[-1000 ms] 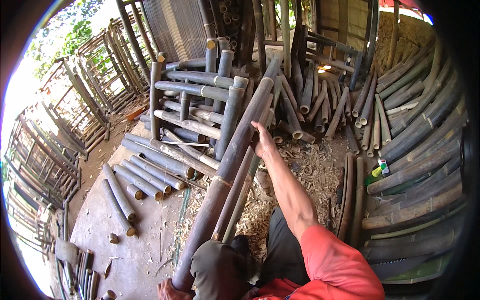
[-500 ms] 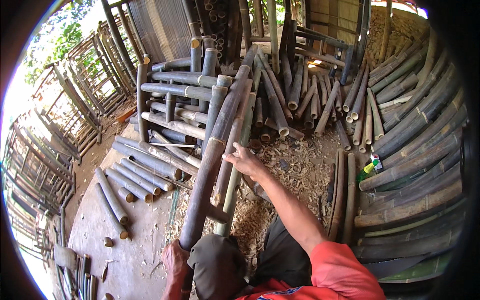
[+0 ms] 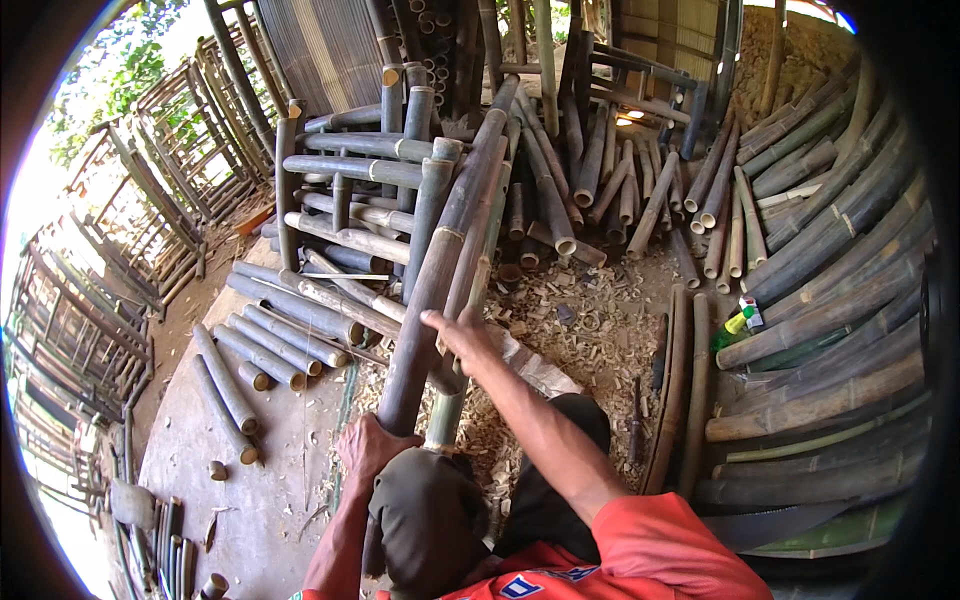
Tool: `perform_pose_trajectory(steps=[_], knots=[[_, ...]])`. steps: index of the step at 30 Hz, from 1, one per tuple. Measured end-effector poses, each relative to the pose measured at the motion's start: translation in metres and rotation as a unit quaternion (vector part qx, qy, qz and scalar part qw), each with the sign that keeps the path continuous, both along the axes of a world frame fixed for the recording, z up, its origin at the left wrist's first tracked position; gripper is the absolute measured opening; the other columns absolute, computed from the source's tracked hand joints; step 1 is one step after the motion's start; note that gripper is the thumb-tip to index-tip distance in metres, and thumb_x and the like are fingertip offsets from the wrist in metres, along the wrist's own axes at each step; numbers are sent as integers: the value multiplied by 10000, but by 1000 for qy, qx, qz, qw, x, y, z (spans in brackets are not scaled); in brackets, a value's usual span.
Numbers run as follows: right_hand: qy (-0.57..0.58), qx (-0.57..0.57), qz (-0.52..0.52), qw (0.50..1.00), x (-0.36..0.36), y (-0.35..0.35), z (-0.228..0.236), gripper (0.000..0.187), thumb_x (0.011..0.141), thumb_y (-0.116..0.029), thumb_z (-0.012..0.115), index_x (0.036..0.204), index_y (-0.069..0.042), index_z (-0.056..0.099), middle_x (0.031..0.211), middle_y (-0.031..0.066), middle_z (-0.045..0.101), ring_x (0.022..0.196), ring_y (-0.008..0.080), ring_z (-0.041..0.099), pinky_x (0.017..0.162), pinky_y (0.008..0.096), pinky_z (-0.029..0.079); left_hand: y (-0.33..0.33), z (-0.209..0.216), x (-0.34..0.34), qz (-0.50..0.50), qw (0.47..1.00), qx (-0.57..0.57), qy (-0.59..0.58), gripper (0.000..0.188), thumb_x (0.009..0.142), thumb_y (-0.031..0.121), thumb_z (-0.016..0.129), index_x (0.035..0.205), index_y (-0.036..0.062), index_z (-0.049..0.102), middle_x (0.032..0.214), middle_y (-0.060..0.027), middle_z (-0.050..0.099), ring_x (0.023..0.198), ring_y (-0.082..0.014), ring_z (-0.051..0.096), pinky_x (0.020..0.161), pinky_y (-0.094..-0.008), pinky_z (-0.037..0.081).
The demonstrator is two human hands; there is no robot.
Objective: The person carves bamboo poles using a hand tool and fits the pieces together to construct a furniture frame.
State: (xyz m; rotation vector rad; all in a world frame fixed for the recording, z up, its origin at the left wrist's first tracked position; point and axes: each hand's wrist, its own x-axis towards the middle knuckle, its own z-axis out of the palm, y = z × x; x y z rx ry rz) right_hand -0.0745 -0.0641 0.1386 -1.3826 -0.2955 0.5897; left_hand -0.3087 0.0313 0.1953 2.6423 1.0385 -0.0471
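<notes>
A frame of long dark bamboo poles (image 3: 408, 362) slants away from me, its near end beside my left knee. A short crosspiece joins its poles close to my right hand. My left hand (image 3: 368, 443) is closed around the thick left pole near its lower end, thumb across the top. Further up, my right hand (image 3: 462, 340) reaches over the inner pole, its fingers bent against the frame and partly hidden. A greenish pole (image 3: 446, 415) with a pale cut end lies along the frame's right side.
Ahead on the left stands a bamboo piece with several rails (image 3: 365, 172). Cut bamboo lengths (image 3: 272, 347) lie on the pale floor sheet (image 3: 300, 440). Shavings (image 3: 600, 345) cover the ground. Long poles (image 3: 820, 350) are stacked right, near a green bottle (image 3: 730, 330).
The bamboo frame has slid away from me. My left hand has gone forward with it, while my right hand has come nearer and left, closer to the crosspiece. My right knee has risen.
</notes>
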Motion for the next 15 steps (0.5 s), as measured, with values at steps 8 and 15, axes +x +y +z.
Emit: perform_pose_trajectory(steps=[8,15], knots=[[129,-77,-44,988,-95,23,14,1220,681,-575,901,1465,158,320,1335,313,554,1199,366,598,1039,456,493,5,3,4,4,1000,-25,-15,691,587,518,863,948,-59,744,909,-245,745,869,-356,744,799,-440,585],[245,103,-7,964,-124,38,-9,611,703,-284,931,1155,32,667,1062,126,697,964,247,674,881,401,554,70,-22,-106,-15,882,-444,-159,656,856,368,803,1320,-53,608,1052,-124,745,963,-222,694,841,-368,539]])
